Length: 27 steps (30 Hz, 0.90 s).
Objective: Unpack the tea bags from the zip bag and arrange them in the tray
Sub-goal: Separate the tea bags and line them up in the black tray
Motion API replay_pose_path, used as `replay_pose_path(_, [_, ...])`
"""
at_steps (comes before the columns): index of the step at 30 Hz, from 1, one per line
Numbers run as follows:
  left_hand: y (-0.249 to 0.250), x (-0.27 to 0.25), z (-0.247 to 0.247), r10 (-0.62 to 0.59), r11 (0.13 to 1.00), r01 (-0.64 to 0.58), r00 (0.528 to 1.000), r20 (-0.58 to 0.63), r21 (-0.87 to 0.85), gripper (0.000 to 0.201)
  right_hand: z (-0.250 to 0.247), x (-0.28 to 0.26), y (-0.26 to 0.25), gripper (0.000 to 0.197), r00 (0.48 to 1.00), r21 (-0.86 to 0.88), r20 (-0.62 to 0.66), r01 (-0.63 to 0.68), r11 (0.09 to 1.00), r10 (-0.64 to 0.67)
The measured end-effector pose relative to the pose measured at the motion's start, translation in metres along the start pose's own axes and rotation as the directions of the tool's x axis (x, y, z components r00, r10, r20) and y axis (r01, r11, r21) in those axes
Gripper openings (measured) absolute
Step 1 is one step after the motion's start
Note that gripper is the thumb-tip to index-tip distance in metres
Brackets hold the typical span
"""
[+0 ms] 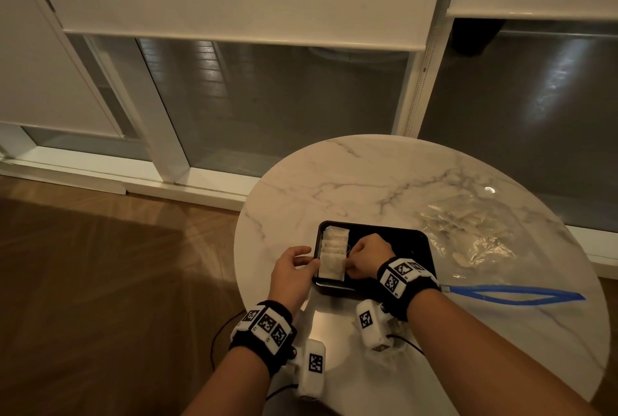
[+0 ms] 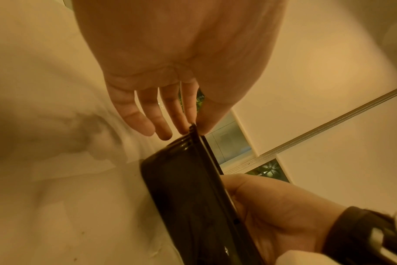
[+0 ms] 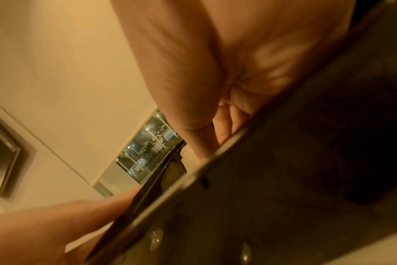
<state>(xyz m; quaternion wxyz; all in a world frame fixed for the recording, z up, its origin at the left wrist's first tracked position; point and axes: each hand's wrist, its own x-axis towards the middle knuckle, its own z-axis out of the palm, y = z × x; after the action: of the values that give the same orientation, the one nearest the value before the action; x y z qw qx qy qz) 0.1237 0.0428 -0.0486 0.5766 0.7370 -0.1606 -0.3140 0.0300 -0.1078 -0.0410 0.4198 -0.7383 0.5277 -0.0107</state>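
A black tray [image 1: 409, 241] sits on the round marble table [image 1: 368, 174]. Several pale tea bags [image 1: 335, 241] lie in an overlapping row along its left side. My left hand [image 1: 309, 260] pinches the tray's left rim between thumb and fingers; the left wrist view shows that hand [image 2: 193, 126] on the tray [image 2: 181, 188] edge. My right hand [image 1: 349, 264] is inside the tray, fingers curled, pinching the right edge of the nearest tea bag [image 1: 331, 269]. The clear zip bag [image 1: 468, 235] lies to the right of the tray, its blue zip [image 1: 518, 293] gaping open.
Wooden floor lies to the left of the table, and glass panels with white frames and blinds stand behind it. Cables hang below my wrists near the table's front edge. Bare marble shows behind the tray.
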Motion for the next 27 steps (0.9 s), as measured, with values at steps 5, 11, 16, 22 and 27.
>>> replay_pose_path(5, [0.008,-0.011,0.004,0.075,0.997,-0.077,0.990,-0.119,-0.009,0.029,-0.020,-0.014,0.011,0.008,0.995,0.325,-0.092,0.005,0.946,0.026])
replay_pose_path(11, [0.033,-0.041,0.032,0.290,0.955,-0.282,0.953,-0.088,0.091,0.010,-0.052,-0.059,0.028,0.008,0.971,0.511,-0.240,0.128,0.850,-0.002])
replay_pose_path(16, [0.038,-0.060,0.061,0.423,0.707,-0.500,0.866,0.267,0.501,0.008,-0.076,-0.097,0.061,0.005,0.970,0.573,-0.238,0.105,0.813,0.042])
replay_pose_path(22, [0.018,-0.061,0.073,0.389,0.412,-0.575,0.812,0.435,0.707,0.018,-0.072,-0.119,0.120,0.007,0.986,0.428,-0.135,-0.027,0.903,0.093])
replay_pose_path(27, [0.009,-0.060,0.078,0.375,0.454,-0.573,0.817,0.438,0.682,0.018,-0.054,-0.109,0.147,0.030,0.989,0.135,-0.120,-0.073,0.988,0.090])
